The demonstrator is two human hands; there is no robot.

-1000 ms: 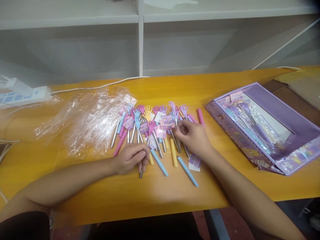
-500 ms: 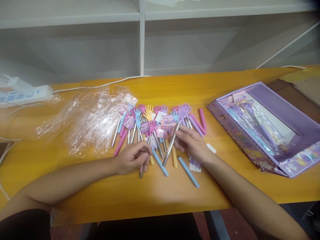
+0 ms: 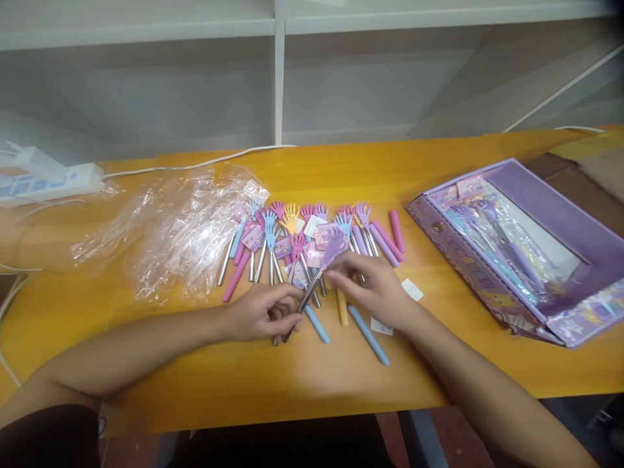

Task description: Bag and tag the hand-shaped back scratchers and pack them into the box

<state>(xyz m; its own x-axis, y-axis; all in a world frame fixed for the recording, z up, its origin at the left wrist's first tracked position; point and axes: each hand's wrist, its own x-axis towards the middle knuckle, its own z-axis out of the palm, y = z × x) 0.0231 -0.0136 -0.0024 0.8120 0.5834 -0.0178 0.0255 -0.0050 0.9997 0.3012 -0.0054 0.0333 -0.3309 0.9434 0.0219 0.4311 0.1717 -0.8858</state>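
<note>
A purple back scratcher (image 3: 335, 246) with a hand-shaped head and a metal rod slants between my two hands above the table. The fingers of my left hand (image 3: 270, 312) are closed around the lower part of its rod. My right hand (image 3: 368, 283) pinches it just below the head. Beneath and behind them lies a pile of back scratchers: a yellow one (image 3: 291, 218), a pink one (image 3: 298, 246), a blue one (image 3: 342, 224) and several more. Loose coloured handle tubes lie around the pile, among them a blue tube (image 3: 369, 335) and a yellow tube (image 3: 342, 307).
Crumpled clear plastic bags (image 3: 180, 240) lie to the left of the pile. On the right stands an open purple display box (image 3: 453, 260) with bagged back scratchers inside. A power strip (image 3: 73, 185) sits at the far left, and white shelving (image 3: 279, 78) rises behind the table (image 3: 219, 383).
The purple back scratcher has come down and left, its rod now in my left hand. My right hand has shifted from the rod up towards the head.
</note>
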